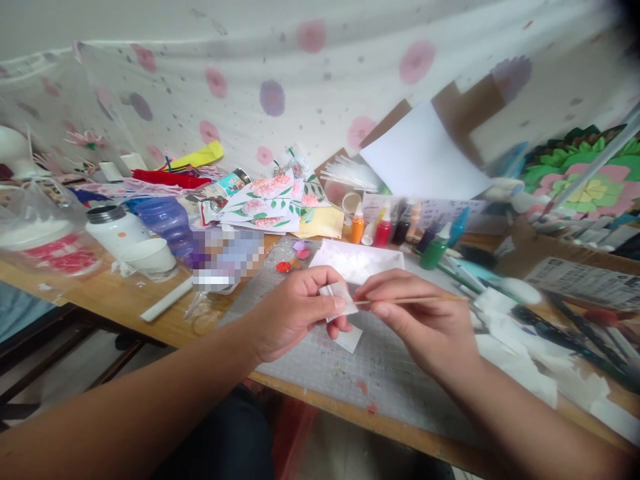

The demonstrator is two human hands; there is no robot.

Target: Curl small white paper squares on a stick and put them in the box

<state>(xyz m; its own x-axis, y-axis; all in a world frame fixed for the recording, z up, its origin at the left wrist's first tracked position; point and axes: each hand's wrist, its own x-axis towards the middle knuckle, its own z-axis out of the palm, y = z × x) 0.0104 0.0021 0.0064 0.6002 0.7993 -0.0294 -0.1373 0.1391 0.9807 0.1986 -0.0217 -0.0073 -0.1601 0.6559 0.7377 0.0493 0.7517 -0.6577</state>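
Observation:
My left hand [295, 308] is closed around a small folded piece of white paper [343, 300], pinching it above the grey cutting mat [360, 367]. My right hand [425, 320] pinches a thin wooden stick [425, 300] that lies level, its left tip touching the paper. A second small white paper scrap [349, 338] lies on the mat just below the left hand. Both hands hover over the middle of the mat.
A white tray [357, 261] sits behind the hands. A row of small paint bottles [400, 230] stands behind it, painted flower cards [265, 203] to the left. A white cup [150, 257], a jar [113, 230] and a blue bottle [167, 223] stand left. Pens and paper scraps [525, 347] lie right.

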